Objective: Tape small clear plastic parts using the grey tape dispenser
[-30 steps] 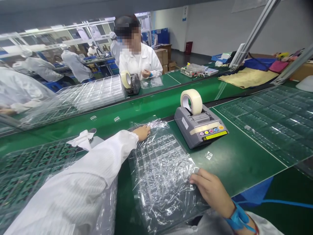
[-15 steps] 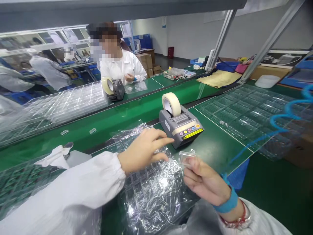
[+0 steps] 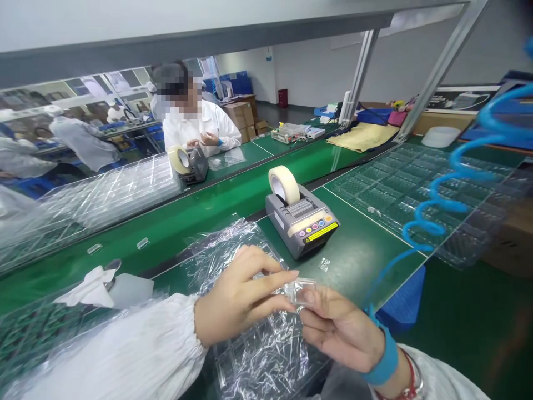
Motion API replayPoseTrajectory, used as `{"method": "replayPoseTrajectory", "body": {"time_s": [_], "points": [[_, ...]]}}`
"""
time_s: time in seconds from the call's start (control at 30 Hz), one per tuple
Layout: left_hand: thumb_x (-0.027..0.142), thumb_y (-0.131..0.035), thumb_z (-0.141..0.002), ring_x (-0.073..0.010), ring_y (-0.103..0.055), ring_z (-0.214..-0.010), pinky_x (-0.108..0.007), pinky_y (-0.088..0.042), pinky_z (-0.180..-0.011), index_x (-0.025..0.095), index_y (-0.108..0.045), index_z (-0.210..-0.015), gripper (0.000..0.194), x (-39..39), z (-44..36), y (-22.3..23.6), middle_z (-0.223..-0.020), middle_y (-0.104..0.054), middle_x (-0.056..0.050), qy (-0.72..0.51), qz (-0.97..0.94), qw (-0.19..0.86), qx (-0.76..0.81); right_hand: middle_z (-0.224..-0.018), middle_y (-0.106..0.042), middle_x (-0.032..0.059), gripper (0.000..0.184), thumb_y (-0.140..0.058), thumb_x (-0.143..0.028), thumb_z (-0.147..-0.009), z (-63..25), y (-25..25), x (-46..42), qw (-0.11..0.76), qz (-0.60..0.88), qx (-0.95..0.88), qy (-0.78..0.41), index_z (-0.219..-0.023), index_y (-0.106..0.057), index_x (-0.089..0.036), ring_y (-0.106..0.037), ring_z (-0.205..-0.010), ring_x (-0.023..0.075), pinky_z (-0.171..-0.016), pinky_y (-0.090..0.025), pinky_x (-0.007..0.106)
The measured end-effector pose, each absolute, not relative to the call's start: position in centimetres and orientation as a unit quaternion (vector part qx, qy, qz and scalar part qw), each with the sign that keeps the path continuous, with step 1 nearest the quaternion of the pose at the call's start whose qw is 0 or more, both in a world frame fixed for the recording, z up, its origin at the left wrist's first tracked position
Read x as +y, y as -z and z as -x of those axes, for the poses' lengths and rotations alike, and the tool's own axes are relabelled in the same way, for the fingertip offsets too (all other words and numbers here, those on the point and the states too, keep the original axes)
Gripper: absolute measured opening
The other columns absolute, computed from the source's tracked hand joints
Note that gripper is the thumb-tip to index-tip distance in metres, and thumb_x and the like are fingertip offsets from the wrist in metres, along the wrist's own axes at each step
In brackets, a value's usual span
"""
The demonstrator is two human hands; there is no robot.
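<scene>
My right hand [image 3: 343, 328], with a blue wrist strap [image 3: 385, 355], pinches a small clear rectangular plastic piece [image 3: 303, 290] between thumb and fingers. From the other side, my left hand [image 3: 245, 294] has its index finger and thumb closed on the left edge of that same piece. Below both hands lies crinkled clear plastic film [image 3: 266, 355] over a clear compartment tray. A grey tape dispenser [image 3: 300, 222] carrying a cream tape roll [image 3: 284, 185] stands just beyond the piece. On the green table beside it is a small clear scrap [image 3: 325, 264].
A green conveyor belt [image 3: 225, 197] crosses behind the dispenser, bearing small clear pieces [image 3: 142, 243]. Clear trays [image 3: 375, 183] lie at right, beside a coiled blue hose [image 3: 441, 205]. White paper [image 3: 94, 286] lies left. A co-worker [image 3: 200, 125] sits across the belt.
My left hand has come down and closed on the piece's left edge. My right hand has shifted slightly left and down with the piece. The view has tilted up slightly.
</scene>
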State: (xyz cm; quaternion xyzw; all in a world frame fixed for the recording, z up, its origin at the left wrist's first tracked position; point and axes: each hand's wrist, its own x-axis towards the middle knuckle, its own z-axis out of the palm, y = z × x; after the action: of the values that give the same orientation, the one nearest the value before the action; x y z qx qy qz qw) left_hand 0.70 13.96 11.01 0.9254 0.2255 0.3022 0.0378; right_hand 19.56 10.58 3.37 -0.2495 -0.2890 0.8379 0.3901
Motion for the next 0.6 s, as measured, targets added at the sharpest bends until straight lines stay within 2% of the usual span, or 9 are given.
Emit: {"method": "replayPoseTrajectory", "body": {"time_s": [0.07, 0.13, 0.17, 0.27, 0.37, 0.5, 0.6], "points": [[0.027, -0.062, -0.08, -0.0144, -0.049, -0.08, -0.031, -0.043, -0.069, 0.02, -0.049, -0.118, 0.041, 13.9, -0.4, -10.8, -0.088, -0.055, -0.003, -0.296, -0.924, 0.05, 0.237, -0.051, -0.036, -0.0069, 0.028, -0.066, -0.044, -0.07, -20.9, -3.6, 12.1, 0.451, 0.361, -0.389, -0.718, -0.068, -0.056, -0.019, -0.029, -0.045, 0.0069, -0.044, -0.026, 0.022], [0.023, -0.06, -0.082, -0.0148, -0.049, -0.081, -0.032, -0.042, -0.071, 0.019, -0.049, -0.119, 0.04, 14.0, -0.1, -10.6, -0.09, -0.054, -0.004, -0.299, -0.92, 0.049, 0.25, -0.065, -0.049, -0.0012, 0.025, -0.06, -0.042, -0.076, -23.0, -3.8, 14.1, 0.523, 0.493, -0.5, -0.483, -0.083, -0.065, -0.019, -0.042, -0.056, 0.0115, -0.051, -0.034, 0.025], [0.023, -0.059, -0.082, -0.0149, -0.049, -0.082, -0.032, -0.042, -0.071, 0.019, -0.049, -0.12, 0.039, 14.0, 0.1, -10.4, -0.091, -0.054, -0.004, -0.299, -0.918, 0.046, 0.256, -0.071, -0.05, 0.0008, 0.028, -0.054, -0.039, -0.081, -24.2, -3.8, 15.2, 0.521, 0.548, -0.549, -0.356, -0.096, -0.066, -0.019, -0.046, -0.063, 0.0139, -0.056, -0.037, 0.027], [0.021, -0.058, -0.083, -0.0149, -0.048, -0.083, -0.031, -0.042, -0.072, 0.019, -0.048, -0.121, 0.038, 14.1, 0.5, -10.2, -0.092, -0.054, -0.004, -0.29, -0.919, 0.042, 0.263, -0.073, -0.043, 0.0012, 0.038, -0.037, -0.026, -0.09, -27.0, -3.2, 17.6, 0.41, 0.613, -0.667, -0.104, -0.123, -0.055, -0.02, -0.047, -0.065, 0.0151, -0.058, -0.038, 0.028], [0.02, -0.057, -0.084, -0.015, -0.048, -0.083, -0.031, -0.042, -0.072, 0.019, -0.047, -0.122, 0.04, 14.2, 0.8, -10.0, -0.092, -0.053, -0.004, -0.279, -0.92, 0.041, 0.271, -0.077, -0.041, 0.0013, 0.049, -0.03, -0.013, -0.088, -27.8, -2.1, 18.3, 0.259, 0.637, -0.725, 0.035, -0.132, -0.045, -0.029, -0.043, -0.056, 0.0121, -0.048, -0.031, 0.024], [0.018, -0.057, -0.084, -0.015, -0.046, -0.081, -0.031, -0.041, -0.071, 0.019, -0.044, -0.125, 0.044, 14.7, 1.0, -9.6, -0.092, -0.052, -0.004, -0.269, -0.924, 0.027, 0.27, -0.078, -0.044, 0.0012, 0.064, -0.033, -0.004, -0.081, -27.1, -1.9, 17.7, 0.118, 0.676, -0.713, 0.145, -0.138, -0.032, -0.034, -0.033, -0.043, 0.0087, -0.04, -0.016, 0.025], [0.012, -0.055, -0.084, -0.0149, -0.045, -0.082, -0.031, -0.041, -0.07, 0.017, -0.043, -0.126, 0.045, 15.2, 0.7, -9.3, -0.093, -0.051, -0.005, -0.263, -0.928, 0.024, 0.264, -0.078, -0.047, 0.0018, 0.067, -0.034, -0.002, -0.079, -27.2, -2.8, 17.6, 0.079, 0.676, -0.716, 0.156, -0.137, -0.032, -0.036, -0.033, -0.042, 0.0086, -0.041, -0.012, 0.027]]}}
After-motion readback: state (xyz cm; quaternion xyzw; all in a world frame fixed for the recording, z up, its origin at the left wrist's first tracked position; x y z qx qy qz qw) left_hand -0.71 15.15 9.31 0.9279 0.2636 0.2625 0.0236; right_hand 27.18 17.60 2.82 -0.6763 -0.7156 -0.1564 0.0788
